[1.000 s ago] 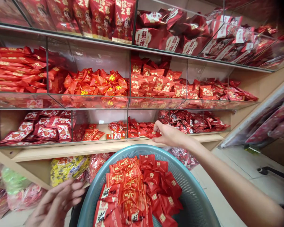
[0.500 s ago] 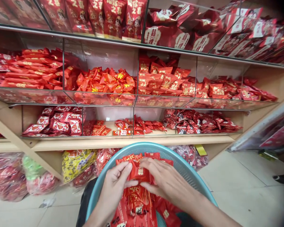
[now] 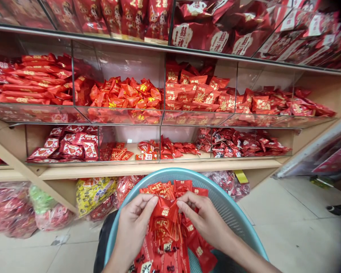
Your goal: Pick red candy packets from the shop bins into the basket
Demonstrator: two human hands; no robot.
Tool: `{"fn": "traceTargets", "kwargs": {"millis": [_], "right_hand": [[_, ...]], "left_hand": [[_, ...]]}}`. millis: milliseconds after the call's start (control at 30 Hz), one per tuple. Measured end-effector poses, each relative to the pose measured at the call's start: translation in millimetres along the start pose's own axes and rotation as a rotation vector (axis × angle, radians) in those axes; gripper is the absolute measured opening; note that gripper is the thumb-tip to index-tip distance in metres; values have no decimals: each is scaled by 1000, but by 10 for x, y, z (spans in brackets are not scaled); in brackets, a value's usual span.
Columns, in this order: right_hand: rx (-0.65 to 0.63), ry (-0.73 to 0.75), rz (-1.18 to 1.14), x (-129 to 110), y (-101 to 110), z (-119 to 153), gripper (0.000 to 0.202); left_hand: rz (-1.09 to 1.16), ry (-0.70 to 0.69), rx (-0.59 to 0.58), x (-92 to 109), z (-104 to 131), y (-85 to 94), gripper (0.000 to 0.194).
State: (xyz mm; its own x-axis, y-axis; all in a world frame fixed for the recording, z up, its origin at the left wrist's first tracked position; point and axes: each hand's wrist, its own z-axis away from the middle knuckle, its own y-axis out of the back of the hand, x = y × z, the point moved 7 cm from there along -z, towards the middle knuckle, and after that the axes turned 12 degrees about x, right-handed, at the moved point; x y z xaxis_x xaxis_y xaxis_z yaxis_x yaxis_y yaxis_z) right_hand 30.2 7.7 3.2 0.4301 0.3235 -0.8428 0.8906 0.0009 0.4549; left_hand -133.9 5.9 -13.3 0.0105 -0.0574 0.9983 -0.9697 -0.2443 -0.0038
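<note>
Between my two hands is a red candy packet point(image 3: 165, 211) with gold characters on its front. My left hand point(image 3: 136, 222) pinches its left corner between thumb and fingers. At the opposite corner, my right hand point(image 3: 206, 220) pinches the wrapper in the same way. Directly beneath lies a teal plastic basket point(image 3: 118, 231) holding many red packets. Some packets point(image 3: 161, 248) with dark lettering lie in the basket's near part, and a packet with a gold mark point(image 3: 199, 252) lies under my right wrist.
Ahead stands a wooden shelf point(image 3: 159, 171) with clear dividers, its compartments holding red wrapped sweets point(image 3: 127, 94). Below it, plastic bags of sweets point(image 3: 93, 193) rest near the tiled floor point(image 3: 295, 235). A dark chair leg or caster point(image 3: 335, 209) shows at right.
My right hand has shifted from lying over the packet to pinching its right corner. The packet now shows more of its face, stretched between both hands.
</note>
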Motion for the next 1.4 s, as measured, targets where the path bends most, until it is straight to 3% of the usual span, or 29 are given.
{"fn": "traceTargets", "kwargs": {"millis": [267, 500, 600, 767, 867, 1033, 1200, 1400], "right_hand": [[16, -1, -26, -29, 43, 31, 26], [40, -34, -125, -4, 17, 13, 25], [26, -140, -282, 59, -63, 6, 25], [-121, -495, -679, 151, -376, 146, 26], [-119, -583, -840, 147, -454, 176, 24], [-2, -604, -860, 264, -324, 83, 25], [-76, -572, -740, 367, -223, 35, 28], [-217, -500, -574, 314, -259, 106, 29]], "left_hand": [[18, -7, 13, 46, 29, 7, 16], [40, 46, 126, -51, 68, 49, 22], [91, 74, 165, -104, 17, 64, 24], [187, 101, 185, -129, -48, 61, 24], [200, 97, 183, -117, -2, 38, 23], [287, 224, 117, -180, 167, -27, 24], [266, 426, 18, -210, 359, -113, 61], [267, 596, -225, -200, 492, -328, 24]]}}
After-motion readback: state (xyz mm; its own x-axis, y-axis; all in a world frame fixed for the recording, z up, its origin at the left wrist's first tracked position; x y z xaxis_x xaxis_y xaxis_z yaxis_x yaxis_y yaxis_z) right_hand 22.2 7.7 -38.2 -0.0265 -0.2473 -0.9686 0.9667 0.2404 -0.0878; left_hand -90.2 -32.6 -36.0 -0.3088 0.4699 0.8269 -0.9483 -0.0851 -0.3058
